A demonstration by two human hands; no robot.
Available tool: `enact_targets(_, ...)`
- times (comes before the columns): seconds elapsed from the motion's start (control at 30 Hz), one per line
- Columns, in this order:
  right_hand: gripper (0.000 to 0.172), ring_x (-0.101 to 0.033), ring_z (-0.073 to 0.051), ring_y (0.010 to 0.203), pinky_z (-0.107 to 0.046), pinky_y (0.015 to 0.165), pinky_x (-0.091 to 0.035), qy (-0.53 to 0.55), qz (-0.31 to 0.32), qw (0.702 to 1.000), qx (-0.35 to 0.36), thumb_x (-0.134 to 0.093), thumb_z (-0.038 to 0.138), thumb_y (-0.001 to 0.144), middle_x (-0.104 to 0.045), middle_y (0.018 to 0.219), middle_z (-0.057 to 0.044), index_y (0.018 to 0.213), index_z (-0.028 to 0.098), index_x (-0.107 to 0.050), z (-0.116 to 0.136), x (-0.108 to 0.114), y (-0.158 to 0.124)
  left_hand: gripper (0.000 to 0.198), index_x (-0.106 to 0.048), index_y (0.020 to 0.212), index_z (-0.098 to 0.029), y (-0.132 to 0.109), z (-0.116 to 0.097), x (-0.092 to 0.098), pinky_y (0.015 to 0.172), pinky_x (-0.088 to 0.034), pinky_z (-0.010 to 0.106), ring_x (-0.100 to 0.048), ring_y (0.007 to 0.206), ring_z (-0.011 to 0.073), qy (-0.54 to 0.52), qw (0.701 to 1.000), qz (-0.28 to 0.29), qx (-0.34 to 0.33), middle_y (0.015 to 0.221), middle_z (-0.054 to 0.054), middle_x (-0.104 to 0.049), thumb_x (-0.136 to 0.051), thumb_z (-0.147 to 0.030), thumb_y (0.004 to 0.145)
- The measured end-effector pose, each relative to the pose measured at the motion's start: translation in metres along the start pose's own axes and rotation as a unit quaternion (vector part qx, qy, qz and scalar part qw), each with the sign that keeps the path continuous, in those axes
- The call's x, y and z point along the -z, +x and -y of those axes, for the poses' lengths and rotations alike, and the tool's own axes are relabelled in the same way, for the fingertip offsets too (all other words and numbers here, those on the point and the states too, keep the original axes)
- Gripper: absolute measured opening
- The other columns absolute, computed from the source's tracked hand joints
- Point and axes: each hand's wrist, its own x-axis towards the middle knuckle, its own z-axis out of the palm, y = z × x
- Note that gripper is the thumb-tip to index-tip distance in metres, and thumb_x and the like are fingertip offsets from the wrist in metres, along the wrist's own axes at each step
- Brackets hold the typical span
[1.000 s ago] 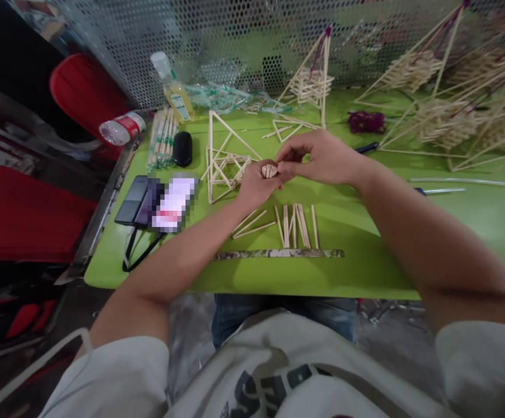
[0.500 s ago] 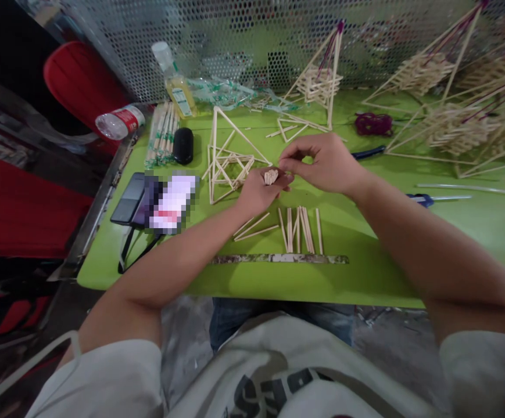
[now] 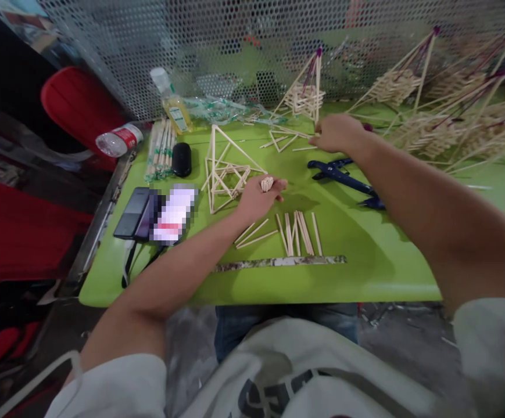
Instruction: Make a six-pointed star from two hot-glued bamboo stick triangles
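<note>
My left hand [image 3: 258, 197] rests on the green table [image 3: 365, 267], fingers curled round a small bundle of short wooden sticks [image 3: 267, 183]. My right hand [image 3: 337, 132] is stretched out far across the table, close to a small stick tower [image 3: 307, 93] and loose sticks [image 3: 285, 138]; its fingers look curled, and what they grip is hidden. A stick pyramid frame [image 3: 226, 168] stands just left of my left hand. Several cut sticks [image 3: 293, 229] lie in a row before me, above a long ruler [image 3: 278, 262].
Blue pliers [image 3: 343, 177] lie under my right forearm. Phones [image 3: 156, 212], a black mouse [image 3: 181, 159], a pack of sticks [image 3: 160, 148], a glue bottle [image 3: 171, 101] and a water bottle [image 3: 115, 139] sit left. Finished stick structures [image 3: 444, 116] crowd the back right along a mesh screen.
My right hand left the bundle and reached away to the far side of the table. My left hand kept the stick bundle and stayed put. The blue pliers came into view.
</note>
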Motion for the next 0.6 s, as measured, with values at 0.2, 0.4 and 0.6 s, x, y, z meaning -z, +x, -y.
enact_targets(0.2, 0.034, -0.073, -0.018, 0.096, -0.035, 0.091, -0.055, -0.044, 0.004, 0.999, -0.030, -0.105, 0.023, 0.089, -0.085, 0.111, -0.019, 0.082, 0.013, -0.073, -0.002, -0.023, -0.002, 0.031, -0.081, 0.087, -0.018, 0.001, 0.002, 0.000, 0.057, -0.049, 0.027, -0.073, 0.067, 0.0137, -0.009, 1.000, 0.017, -0.011, 0.089, 0.007, -0.082, -0.084, -0.038, 0.111)
enact_targets(0.4, 0.039, -0.080, -0.026, 0.118, -0.047, 0.105, -0.071, -0.010, 0.043, 0.999, 0.011, -0.084, 0.044, 0.113, -0.080, 0.138, -0.014, 0.140, 0.016, -0.078, -0.008, -0.031, 0.002, 0.033, -0.084, 0.096, -0.020, 0.000, 0.004, 0.002, 0.050, -0.040, 0.028, -0.057, 0.056, 0.0116, 0.019, 0.999, 0.034, 0.001, 0.079, 0.004, -0.078, -0.083, -0.049, 0.112)
enact_targets(0.6, 0.038, -0.078, -0.026, 0.126, -0.044, 0.109, -0.068, 0.134, -0.020, 0.985, 0.105, -0.079, 0.043, 0.117, -0.076, 0.149, -0.019, 0.144, 0.017, -0.078, -0.001, -0.032, 0.025, 0.033, -0.082, 0.093, -0.020, -0.001, -0.001, 0.002, 0.051, -0.039, 0.029, -0.056, 0.057, 0.0128, 0.027, 0.999, 0.038, 0.001, 0.077, 0.005, -0.077, -0.079, -0.046, 0.114)
